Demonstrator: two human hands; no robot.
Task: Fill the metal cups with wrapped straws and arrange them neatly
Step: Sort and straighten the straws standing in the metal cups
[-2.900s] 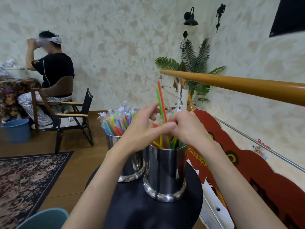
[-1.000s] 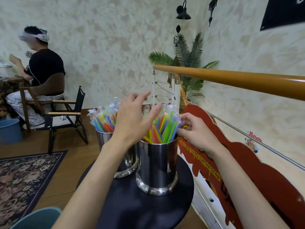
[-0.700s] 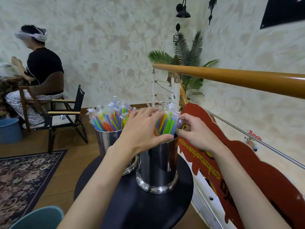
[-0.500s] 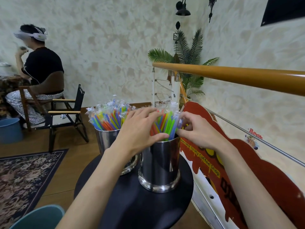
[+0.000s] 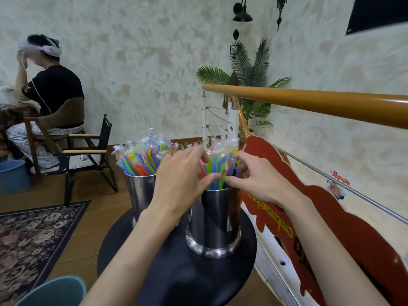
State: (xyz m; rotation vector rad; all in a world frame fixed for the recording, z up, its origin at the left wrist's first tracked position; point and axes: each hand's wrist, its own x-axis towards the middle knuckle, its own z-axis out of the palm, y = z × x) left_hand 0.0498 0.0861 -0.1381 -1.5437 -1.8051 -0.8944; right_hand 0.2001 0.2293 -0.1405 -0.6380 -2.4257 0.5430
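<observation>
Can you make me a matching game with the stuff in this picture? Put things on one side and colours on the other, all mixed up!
Things:
1. handrail
2. round table
3. bucket by the chair
4. near metal cup

Colours:
A. shiny silver
B. blue
C. orange-brown
D. black

Pairs: 1-C, 2-D, 3-B, 4-A
</observation>
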